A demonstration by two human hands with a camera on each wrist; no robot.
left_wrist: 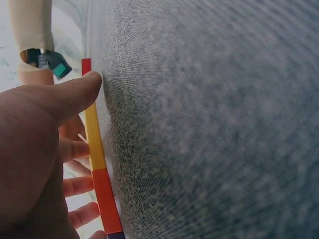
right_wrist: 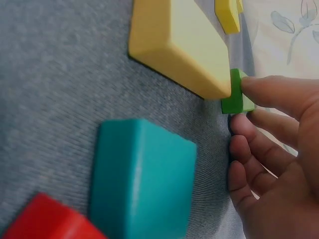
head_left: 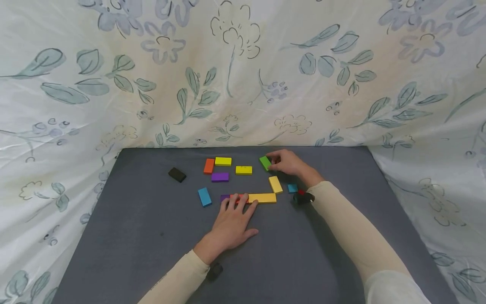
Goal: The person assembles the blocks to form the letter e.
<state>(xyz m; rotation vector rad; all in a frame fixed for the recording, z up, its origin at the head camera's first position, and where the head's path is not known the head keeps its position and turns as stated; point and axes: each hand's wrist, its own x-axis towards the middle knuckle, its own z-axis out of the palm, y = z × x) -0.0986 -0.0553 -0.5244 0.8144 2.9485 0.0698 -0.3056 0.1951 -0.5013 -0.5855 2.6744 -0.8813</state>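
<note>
My right hand [head_left: 286, 162] pinches a green block [head_left: 264, 164] between thumb and fingertip at the back of the table. In the right wrist view the green block [right_wrist: 233, 94] sits low against the cloth. My left hand [head_left: 229, 228] rests with spread fingers along the near side of a straight row of blocks. That row runs from a purple block [head_left: 224, 196] through a red block [left_wrist: 106, 196] to a yellow-orange stretch [head_left: 265, 198]. Fingers partly hide the purple and red parts. A pale yellow block [head_left: 275, 185] lies slantwise just behind the row's right end.
By my right wrist lie a teal block [right_wrist: 144, 174] and a red block [right_wrist: 52, 221]. Farther back are two yellow blocks [head_left: 223, 161] [head_left: 244, 170], an orange-red block [head_left: 209, 166] and a purple block [head_left: 220, 177]. Leftward lie a blue block [head_left: 204, 197] and a black block [head_left: 176, 175].
</note>
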